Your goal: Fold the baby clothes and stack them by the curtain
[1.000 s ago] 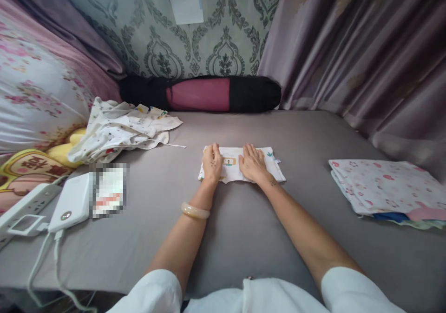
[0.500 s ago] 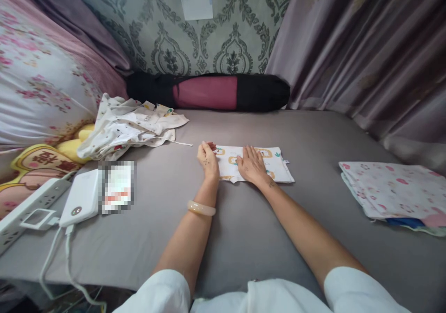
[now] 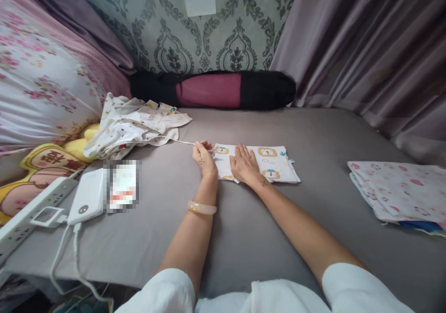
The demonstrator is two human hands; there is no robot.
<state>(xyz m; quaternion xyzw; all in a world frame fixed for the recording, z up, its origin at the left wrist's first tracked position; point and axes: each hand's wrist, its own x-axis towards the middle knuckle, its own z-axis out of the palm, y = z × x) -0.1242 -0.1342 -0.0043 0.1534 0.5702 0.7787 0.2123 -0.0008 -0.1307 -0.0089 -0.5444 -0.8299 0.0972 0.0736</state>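
Observation:
A folded white garment or cloth with yellow lion-like faces and small green prints lies flat on the grey bed sheet in front of me. My right hand rests palm down on its left half, fingers stretched out. At the cloth's left end, my left hand stands on its edge with the palm turned toward the cloth. Its fingers are loosely bent and partly hidden behind the thumb side; nothing shows in them. A pale bangle circles my left forearm.
To the left lie a crumpled white patterned garment with a thin cord, a yellow plush, a white power bank with cables and a power strip. Folded pink-printed cloths sit right. A black and maroon bag lies along the back.
My right hand has slid left across the folded cloth, uncovering more of the print. My left hand has shifted slightly left. The view has turned a little.

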